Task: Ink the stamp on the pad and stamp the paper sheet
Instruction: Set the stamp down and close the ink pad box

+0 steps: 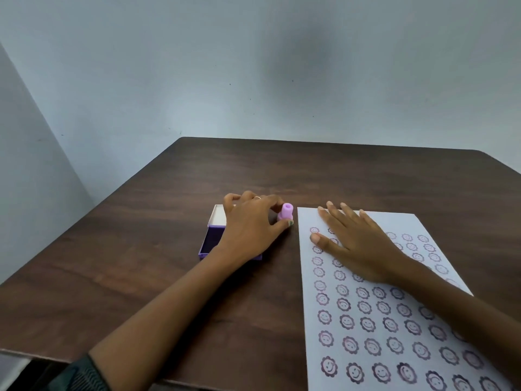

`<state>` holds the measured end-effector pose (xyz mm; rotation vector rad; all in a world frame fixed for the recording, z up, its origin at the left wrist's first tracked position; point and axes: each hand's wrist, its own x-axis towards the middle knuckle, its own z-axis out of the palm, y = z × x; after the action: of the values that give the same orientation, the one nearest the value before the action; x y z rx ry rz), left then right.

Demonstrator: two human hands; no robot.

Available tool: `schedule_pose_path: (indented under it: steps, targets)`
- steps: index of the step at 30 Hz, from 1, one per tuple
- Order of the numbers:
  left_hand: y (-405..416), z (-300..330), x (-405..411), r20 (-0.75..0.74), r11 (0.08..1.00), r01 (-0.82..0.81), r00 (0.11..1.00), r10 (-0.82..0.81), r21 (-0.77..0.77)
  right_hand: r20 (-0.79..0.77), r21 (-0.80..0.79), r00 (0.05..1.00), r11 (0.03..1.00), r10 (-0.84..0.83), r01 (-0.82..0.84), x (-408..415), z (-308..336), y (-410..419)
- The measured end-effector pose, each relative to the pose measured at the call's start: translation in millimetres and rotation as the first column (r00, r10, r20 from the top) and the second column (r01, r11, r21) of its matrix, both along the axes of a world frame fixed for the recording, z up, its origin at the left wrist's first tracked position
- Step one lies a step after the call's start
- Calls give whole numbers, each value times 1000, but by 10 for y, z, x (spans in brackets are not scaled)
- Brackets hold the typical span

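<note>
A small pink stamp (pixel 285 212) stands upright on the table between the ink pad and the paper. My left hand (pixel 252 225) reaches over the pad, its thumb and fingers closed around the stamp's body. The purple ink pad (pixel 212 240) lies open, its white lid tipped back, and is partly hidden under my left hand. A white paper sheet (pixel 366 320) lies to the right, covered with several rows of purple smiling flower prints. My right hand (pixel 352 244) rests flat on the sheet's upper part, fingers spread.
The dark wooden table (pixel 141 263) stands in a corner against pale blue walls. Its near edge runs along the bottom left; the paper reaches past the bottom of the view.
</note>
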<state>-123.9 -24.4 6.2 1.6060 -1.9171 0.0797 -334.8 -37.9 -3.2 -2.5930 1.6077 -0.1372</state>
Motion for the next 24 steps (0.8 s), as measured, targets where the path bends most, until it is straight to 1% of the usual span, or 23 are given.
schedule_pose_path:
  steps: [6,11,14,15,17,18,20,24]
  targets:
    - [8,15,-14,11,1000,9,1000,-9,19,6,8,1000,1000,14,-14,-255,-12,-65]
    - [18,50,-7,29,997,19,999,-22,79,20,14,1000,1000,19,-20,-292,-18,-81]
    - [24,152,53,11,995,-4,1000,3,97,19,71,1000,997,7,-8,-266,47,-79]
    - [33,194,93,-3,995,-10,1000,10,96,39,99,999,995,-13,9,-245,100,-85]
    - [65,275,209,-19,995,-4,1000,6,98,138,135,988,990,-63,44,-174,247,-110]
    - [97,290,277,-19,994,2,1000,0,105,181,128,981,991,-71,48,-127,317,-122]
    - [199,273,440,-11,993,19,1000,-17,118,209,53,977,998,-32,22,6,449,-158]
    - [450,102,756,21,986,45,999,-49,158,261,-61,957,991,127,-115,436,717,-235]
